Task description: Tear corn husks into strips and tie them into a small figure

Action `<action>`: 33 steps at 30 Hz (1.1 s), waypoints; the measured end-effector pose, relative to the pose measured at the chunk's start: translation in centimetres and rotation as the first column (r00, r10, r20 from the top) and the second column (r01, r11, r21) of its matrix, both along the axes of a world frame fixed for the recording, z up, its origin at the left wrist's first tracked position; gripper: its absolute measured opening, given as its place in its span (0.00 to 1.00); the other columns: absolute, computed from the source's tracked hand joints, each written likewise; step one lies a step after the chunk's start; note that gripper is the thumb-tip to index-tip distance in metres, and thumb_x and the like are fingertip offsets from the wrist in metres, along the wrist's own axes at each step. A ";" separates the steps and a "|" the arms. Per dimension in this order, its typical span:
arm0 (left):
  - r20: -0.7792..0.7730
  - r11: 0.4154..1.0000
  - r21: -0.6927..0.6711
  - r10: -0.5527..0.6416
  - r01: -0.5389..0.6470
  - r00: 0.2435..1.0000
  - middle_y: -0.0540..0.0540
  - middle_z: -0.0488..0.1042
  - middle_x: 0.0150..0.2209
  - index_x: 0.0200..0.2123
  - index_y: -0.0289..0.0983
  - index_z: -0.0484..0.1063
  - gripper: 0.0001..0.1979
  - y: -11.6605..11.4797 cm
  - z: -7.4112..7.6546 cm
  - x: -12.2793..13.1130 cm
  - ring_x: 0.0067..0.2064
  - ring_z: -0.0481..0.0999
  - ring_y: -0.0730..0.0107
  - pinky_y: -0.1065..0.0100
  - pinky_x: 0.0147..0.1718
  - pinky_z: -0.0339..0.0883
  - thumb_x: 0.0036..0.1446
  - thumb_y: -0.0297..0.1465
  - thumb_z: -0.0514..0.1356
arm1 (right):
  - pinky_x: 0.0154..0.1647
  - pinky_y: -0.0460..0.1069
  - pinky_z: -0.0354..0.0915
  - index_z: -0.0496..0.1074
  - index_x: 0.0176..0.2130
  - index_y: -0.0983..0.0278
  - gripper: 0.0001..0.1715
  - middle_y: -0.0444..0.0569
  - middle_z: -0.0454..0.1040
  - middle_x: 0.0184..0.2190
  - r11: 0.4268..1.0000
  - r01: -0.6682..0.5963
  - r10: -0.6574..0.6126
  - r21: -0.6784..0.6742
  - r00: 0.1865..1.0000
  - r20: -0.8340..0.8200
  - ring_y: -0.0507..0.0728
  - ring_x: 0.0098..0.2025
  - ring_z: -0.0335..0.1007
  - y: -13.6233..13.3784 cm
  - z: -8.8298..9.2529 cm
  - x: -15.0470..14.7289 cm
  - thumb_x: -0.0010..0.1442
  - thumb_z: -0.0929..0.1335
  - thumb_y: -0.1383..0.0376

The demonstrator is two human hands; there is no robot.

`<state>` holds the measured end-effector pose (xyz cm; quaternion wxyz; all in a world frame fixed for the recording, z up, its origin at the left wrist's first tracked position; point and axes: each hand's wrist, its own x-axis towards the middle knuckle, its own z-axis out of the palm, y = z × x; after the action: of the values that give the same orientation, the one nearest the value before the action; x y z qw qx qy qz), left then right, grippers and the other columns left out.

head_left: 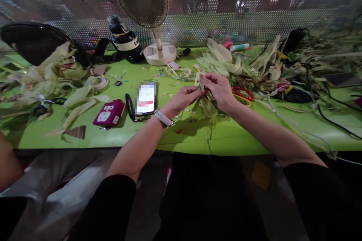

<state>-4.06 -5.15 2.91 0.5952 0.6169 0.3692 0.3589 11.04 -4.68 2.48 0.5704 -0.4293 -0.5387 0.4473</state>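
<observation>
Pale green corn husk (207, 107) hangs below my hands over the green tabletop, its strips spreading downward. My left hand (185, 99) is closed, pinching the husk from the left side. From the right, my right hand (219, 88) is also closed, with thumb and fingers on the upper end of the same husk. The two hands meet at the fingertips, which hide part of the piece. A loose heap of corn husks (219, 54) lies just beyond my right hand. Red scissor-like loops (243, 93) sit beside my right wrist.
A fan (160, 53) and a black bottle (126, 43) stand at the back. A lit phone (145, 99), a magenta box (109, 113), a tape roll (98, 82) and scissors (46, 101) lie left. Cables (336, 120) run along the right. Another person's arm (8, 163) shows at far left.
</observation>
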 end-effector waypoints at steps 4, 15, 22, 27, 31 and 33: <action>0.070 0.994 0.014 0.104 -0.105 0.992 0.55 0.56 0.16 0.21 0.39 0.62 0.23 0.0 -0.1 0.2 0.19 0.51 0.79 0.69 0.19 0.45 0.62 0.43 0.62 | 0.28 0.47 0.60 0.66 0.27 0.60 0.28 0.40 0.60 0.23 0.986 0.093 -0.103 0.140 0.992 0.071 0.50 0.27 0.56 0.4 -0.1 0.5 0.56 0.72 0.40; 0.103 0.983 -0.066 0.179 -0.173 0.978 0.57 0.62 0.16 0.29 0.40 0.62 0.11 0.1 -0.5 0.7 0.18 0.57 0.80 0.73 0.19 0.47 0.64 0.31 0.58 | 0.39 0.49 0.65 0.65 0.30 0.59 0.23 0.43 0.62 0.28 0.948 0.146 -0.207 0.284 0.958 0.199 0.53 0.35 0.61 0.4 0.0 1.0 0.64 0.68 0.46; 0.141 0.985 -0.095 0.159 -0.146 0.977 0.58 0.56 0.17 0.26 0.37 0.66 0.12 -0.2 0.3 0.6 0.18 0.49 0.83 0.73 0.19 0.41 0.59 0.30 0.66 | 0.34 0.49 0.63 0.66 0.30 0.60 0.28 0.41 0.59 0.25 0.917 0.163 -0.257 0.365 0.940 0.225 0.52 0.31 0.57 0.8 -0.4 1.1 0.62 0.67 0.39; 0.183 0.978 -0.200 0.103 -0.065 0.978 0.59 0.55 0.17 0.24 0.36 0.67 0.15 -0.2 0.4 0.4 0.18 0.47 0.85 0.72 0.18 0.36 0.54 0.32 0.70 | 0.30 0.48 0.57 0.64 0.29 0.60 0.32 0.40 0.56 0.24 0.903 0.147 -0.239 0.404 0.953 0.185 0.50 0.27 0.52 1.2 -0.5 1.0 0.60 0.66 0.36; 0.191 0.972 -0.219 0.129 -0.086 0.973 0.60 0.55 0.17 0.35 0.36 0.75 0.07 0.0 0.1 0.4 0.17 0.48 0.84 0.73 0.18 0.36 0.54 0.31 0.69 | 0.27 0.48 0.54 0.64 0.29 0.60 0.31 0.39 0.55 0.23 0.946 0.079 -0.141 0.315 0.974 0.177 0.49 0.25 0.50 1.5 -0.4 1.3 0.60 0.67 0.36; 0.189 0.976 -0.205 0.114 -0.074 0.975 0.60 0.56 0.16 0.37 0.36 0.75 0.07 0.1 -0.1 0.4 0.17 0.50 0.84 0.74 0.18 0.40 0.55 0.31 0.67 | 0.27 0.47 0.54 0.66 0.29 0.61 0.31 0.39 0.56 0.23 0.961 0.056 -0.107 0.271 0.979 0.176 0.49 0.26 0.51 1.6 -0.5 1.5 0.59 0.68 0.37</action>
<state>-3.66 -5.03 2.81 0.6697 0.4977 0.3700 0.4086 12.52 -3.07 2.00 0.5869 -0.4119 -0.6269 0.3048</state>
